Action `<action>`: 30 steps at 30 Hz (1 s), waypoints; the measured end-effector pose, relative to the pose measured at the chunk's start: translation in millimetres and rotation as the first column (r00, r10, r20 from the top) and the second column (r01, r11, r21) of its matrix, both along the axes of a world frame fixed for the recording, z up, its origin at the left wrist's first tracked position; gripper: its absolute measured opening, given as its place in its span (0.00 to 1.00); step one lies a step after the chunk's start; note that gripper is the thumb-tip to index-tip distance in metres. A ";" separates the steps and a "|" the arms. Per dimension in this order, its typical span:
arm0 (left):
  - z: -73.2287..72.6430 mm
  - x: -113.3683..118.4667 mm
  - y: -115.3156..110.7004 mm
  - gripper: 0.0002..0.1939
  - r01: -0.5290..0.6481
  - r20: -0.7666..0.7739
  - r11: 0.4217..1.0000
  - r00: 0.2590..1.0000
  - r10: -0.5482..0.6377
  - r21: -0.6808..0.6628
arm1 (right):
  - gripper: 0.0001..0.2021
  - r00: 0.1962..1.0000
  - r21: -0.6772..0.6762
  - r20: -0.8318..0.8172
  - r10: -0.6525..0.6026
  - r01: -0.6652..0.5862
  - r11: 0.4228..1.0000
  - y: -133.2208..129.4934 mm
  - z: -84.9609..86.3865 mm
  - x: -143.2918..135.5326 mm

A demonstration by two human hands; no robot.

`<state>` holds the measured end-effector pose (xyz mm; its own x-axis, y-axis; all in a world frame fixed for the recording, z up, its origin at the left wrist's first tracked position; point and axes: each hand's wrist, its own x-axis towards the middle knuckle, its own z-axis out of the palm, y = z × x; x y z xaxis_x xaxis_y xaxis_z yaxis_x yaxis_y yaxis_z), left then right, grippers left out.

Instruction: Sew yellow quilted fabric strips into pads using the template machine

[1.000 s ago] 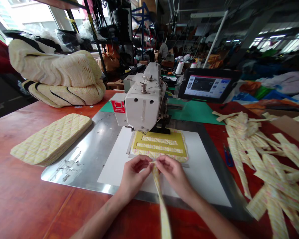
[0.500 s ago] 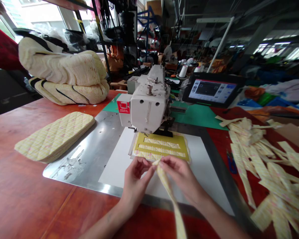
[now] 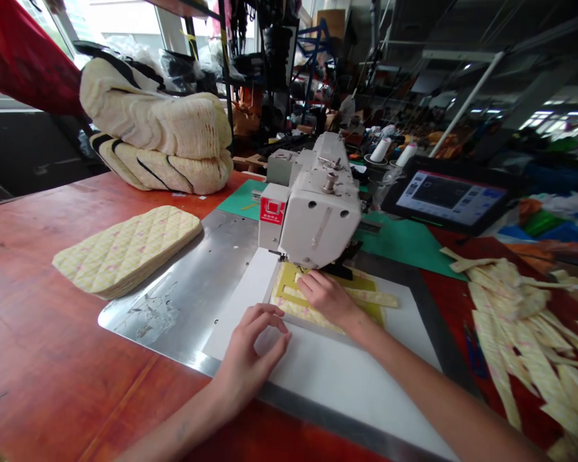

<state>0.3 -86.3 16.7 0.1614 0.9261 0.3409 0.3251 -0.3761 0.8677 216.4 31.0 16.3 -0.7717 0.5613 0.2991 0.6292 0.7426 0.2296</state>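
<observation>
My right hand (image 3: 325,296) reaches over the yellow-green template (image 3: 289,277) in front of the sewing machine head (image 3: 320,218). Its fingers pinch the left end of a patterned fabric strip (image 3: 376,298), which lies across the template and past its right side. Quilted fabric (image 3: 301,311) shows under the template, on a white sheet (image 3: 313,366). Nearer to me, my left hand (image 3: 257,340) hovers over the sheet's left part, thumb and fingers apart, with nothing between them.
A stack of quilted pads (image 3: 130,250) sits left on the metal plate's edge (image 3: 173,321). Behind it are bundled cream pads (image 3: 164,141). Loose strips (image 3: 505,321) and blue-handled snips (image 3: 475,353) lie right, below a lit screen (image 3: 447,192).
My right hand has moved forward onto the template, laying the strip across it. My left hand has let go of the strip and opened. The view has swung left.
</observation>
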 end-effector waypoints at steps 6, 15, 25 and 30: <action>-5.8 -17.5 26.7 0.03 0.046 -0.110 0.997 0.993 -0.039 0.065 | 0.08 0.998 -0.121 0.044 -0.048 0.053 0.991 2.8 7.6 -3.2; -7.6 -13.8 70.4 0.11 0.202 -0.365 0.951 0.925 -0.107 0.233 | 0.19 0.980 -0.168 -0.117 -0.159 0.138 0.976 -22.3 -10.9 -9.0; -11.1 -2.7 107.7 0.20 0.438 -0.685 0.845 0.718 -0.123 0.307 | 0.23 0.901 -0.434 -0.382 -0.207 0.023 0.901 -20.7 -18.0 9.3; -8.8 1.1 100.9 0.20 0.407 -0.711 0.861 0.699 -0.079 0.305 | 0.23 0.872 -0.438 -0.440 -0.214 -0.001 0.899 -15.0 -18.7 21.0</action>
<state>1.5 14.6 7.9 0.6902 0.6137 0.3833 0.5847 -0.7851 0.2041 237.4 16.0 -2.4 -0.5273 0.7839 0.3278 0.6606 0.6208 -0.4222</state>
